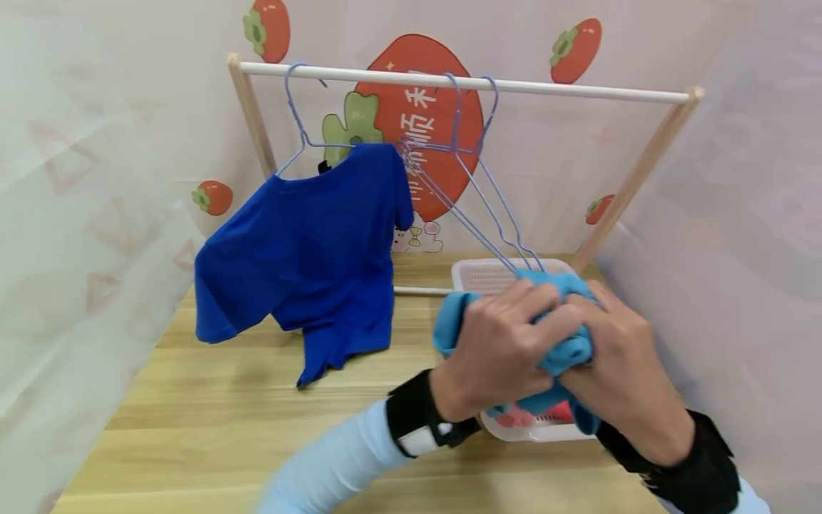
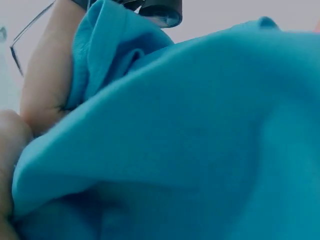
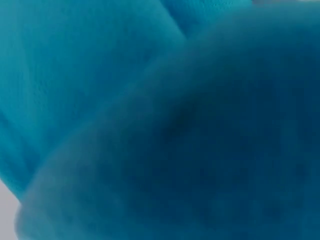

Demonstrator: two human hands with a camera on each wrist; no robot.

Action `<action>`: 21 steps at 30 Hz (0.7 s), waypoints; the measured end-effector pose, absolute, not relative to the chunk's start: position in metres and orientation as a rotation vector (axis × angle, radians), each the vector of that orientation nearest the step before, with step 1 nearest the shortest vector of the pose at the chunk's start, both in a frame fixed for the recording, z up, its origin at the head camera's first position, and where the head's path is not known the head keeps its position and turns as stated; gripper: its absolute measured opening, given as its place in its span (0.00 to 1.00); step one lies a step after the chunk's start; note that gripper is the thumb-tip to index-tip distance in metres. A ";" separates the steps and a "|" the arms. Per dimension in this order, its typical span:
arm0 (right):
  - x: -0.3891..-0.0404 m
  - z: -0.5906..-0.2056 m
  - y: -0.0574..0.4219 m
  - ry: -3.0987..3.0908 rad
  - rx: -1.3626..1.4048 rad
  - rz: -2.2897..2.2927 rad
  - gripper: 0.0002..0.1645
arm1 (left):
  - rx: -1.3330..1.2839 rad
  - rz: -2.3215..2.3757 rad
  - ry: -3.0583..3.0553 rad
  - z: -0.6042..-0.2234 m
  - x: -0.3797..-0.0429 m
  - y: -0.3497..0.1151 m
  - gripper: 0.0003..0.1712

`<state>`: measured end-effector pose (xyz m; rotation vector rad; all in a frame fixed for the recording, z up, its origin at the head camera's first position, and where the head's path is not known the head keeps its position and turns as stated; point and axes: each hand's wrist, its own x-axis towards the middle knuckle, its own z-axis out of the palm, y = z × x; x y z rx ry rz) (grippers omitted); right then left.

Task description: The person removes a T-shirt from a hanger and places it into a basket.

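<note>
Both hands hold a bunched light blue garment (image 1: 571, 351) in front of the rack, at the right. My left hand (image 1: 504, 339) grips its left side with curled fingers, and my right hand (image 1: 619, 350) grips its right side. The hands are close together, with cloth between them. Two thin blue hangers (image 1: 457, 118) hang tilted from the rail, their lower right ends reaching down to the cloth; whether they go inside it is hidden. In the left wrist view the light blue cloth (image 2: 175, 125) covers most of the picture, and cloth (image 3: 75, 75) fills the right wrist view.
A dark blue T-shirt (image 1: 321, 243) hangs unevenly from another blue hanger (image 1: 294, 107) on the left of the white rail (image 1: 578, 91). Below the hands stands a white basket (image 1: 546, 432) with pink and red things inside. Wooden rack posts (image 1: 642, 171) stand at each end.
</note>
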<state>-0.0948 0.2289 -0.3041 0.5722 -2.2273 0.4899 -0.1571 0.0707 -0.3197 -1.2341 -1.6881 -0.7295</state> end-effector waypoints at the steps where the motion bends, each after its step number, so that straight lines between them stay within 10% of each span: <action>1: -0.093 -0.306 0.237 -2.208 0.541 0.487 0.13 | -1.235 -0.718 -1.678 -0.320 -0.157 0.082 0.12; 5: -0.092 -0.326 0.273 -2.213 0.397 0.419 0.24 | -1.247 -0.645 -1.724 -0.337 -0.164 0.123 0.14; 9: -0.101 -0.354 0.309 -2.498 0.281 0.385 0.13 | -1.355 -0.353 -2.056 -0.365 -0.174 0.137 0.21; 14: -0.112 -0.374 0.342 -3.100 0.225 0.593 0.63 | -1.583 -0.146 -2.483 -0.389 -0.175 0.122 0.54; 21: -0.152 -0.349 0.359 -3.022 0.184 0.688 0.50 | -1.751 -0.595 -2.351 -0.377 -0.169 0.075 0.23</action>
